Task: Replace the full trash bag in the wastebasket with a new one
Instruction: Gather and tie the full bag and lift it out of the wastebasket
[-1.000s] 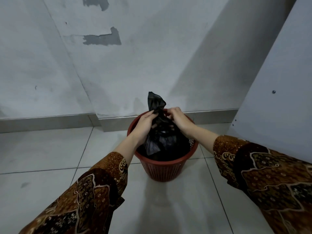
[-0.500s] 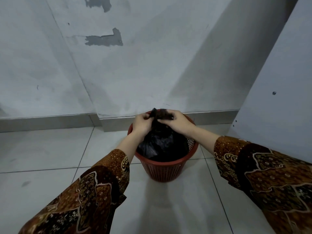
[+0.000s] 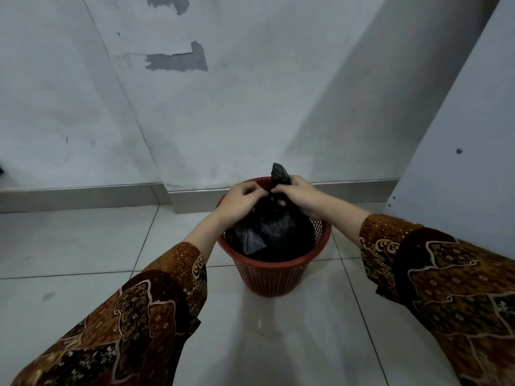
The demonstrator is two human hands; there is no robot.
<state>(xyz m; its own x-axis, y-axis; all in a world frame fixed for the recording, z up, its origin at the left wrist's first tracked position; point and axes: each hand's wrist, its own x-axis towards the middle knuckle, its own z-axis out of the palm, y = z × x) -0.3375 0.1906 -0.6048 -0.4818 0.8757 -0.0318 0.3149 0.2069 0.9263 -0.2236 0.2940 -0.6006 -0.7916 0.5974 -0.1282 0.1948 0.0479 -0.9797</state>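
A red mesh wastebasket (image 3: 274, 277) stands on the tiled floor near the wall. Inside it sits a full black trash bag (image 3: 274, 232), its gathered neck sticking up above the rim. My left hand (image 3: 239, 201) pinches the bag's neck from the left side. My right hand (image 3: 299, 195) is wrapped around the neck from the right, and the twisted top of the bag pokes out above its fingers. The two hands touch at the neck. The lower part of the bag is hidden by the basket wall.
A grey wall with peeled paint patches (image 3: 178, 61) runs behind the basket, with a tiled skirting (image 3: 83, 195) at its foot. A white panel (image 3: 459, 151) stands close on the right. Light floor tiles (image 3: 83, 246) stretch to the left and front.
The bag's top was pressed down under both hands half a second ago; now it sticks up again above my right hand. Both hands stay at the neck.
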